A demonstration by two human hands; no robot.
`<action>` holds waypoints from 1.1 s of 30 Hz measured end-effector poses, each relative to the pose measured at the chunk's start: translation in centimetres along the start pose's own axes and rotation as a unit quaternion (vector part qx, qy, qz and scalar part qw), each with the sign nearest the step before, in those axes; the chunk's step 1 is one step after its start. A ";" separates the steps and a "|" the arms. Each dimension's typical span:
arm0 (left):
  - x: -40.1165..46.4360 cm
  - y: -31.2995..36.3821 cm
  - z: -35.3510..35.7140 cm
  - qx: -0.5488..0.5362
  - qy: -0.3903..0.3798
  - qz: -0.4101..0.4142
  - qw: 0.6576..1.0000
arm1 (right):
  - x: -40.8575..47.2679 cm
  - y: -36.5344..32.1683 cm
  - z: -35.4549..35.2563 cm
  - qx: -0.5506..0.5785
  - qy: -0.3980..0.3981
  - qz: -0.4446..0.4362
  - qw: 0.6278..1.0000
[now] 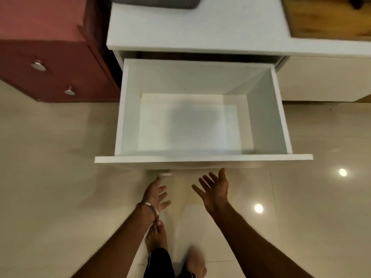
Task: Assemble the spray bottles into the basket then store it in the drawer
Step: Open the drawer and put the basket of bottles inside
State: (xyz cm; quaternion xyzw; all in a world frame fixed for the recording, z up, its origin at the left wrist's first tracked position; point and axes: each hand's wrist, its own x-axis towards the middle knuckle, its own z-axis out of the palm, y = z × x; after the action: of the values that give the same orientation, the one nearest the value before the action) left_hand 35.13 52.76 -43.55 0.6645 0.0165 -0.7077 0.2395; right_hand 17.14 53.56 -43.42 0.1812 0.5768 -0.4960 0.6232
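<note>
A white drawer (202,158) stands pulled fully out of a white cabinet, and nothing lies inside it. On the cabinet top, at the upper edge of the view, sits the grey basket (158,2), mostly cut off. No spray bottles show. My left hand (157,194), with a metal bangle on the wrist, hovers just below the drawer's front panel, fingers spread. My right hand (214,189) is beside it, palm up, fingers apart, just under the front panel. Neither hand holds anything.
The white cabinet top (200,31) runs across the back. A dark red chest with round metal knobs (50,71) stands to the left. A wooden surface (329,17) is at the top right. Glossy beige floor tiles (50,177) surround my bare feet (156,237).
</note>
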 end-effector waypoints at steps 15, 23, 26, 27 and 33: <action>-24.5 12.6 4.7 0.119 -0.031 0.129 0.984 | -21.9 -10.5 7.6 -0.261 -0.097 -0.122 0.953; -29.7 21.6 5.5 0.090 -0.035 0.161 0.982 | -25.9 -16.2 15.5 -0.336 -0.114 -0.158 0.921; -29.3 26.0 6.2 0.074 -0.031 0.166 0.983 | -25.1 -18.3 19.0 -0.337 -0.110 -0.164 0.920; -28.9 27.6 6.5 0.067 -0.029 0.167 0.983 | -24.7 -19.0 20.3 -0.338 -0.108 -0.167 0.920; -26.7 36.4 7.9 0.050 -0.004 0.184 0.982 | -22.7 -23.0 26.9 -0.337 -0.097 -0.180 0.919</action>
State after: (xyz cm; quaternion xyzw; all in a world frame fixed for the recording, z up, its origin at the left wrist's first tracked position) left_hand 40.95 26.33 -6.55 0.6646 -0.1424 -0.6538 0.3325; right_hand 16.18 31.16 -7.77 -0.1955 0.6690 -0.3916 0.6008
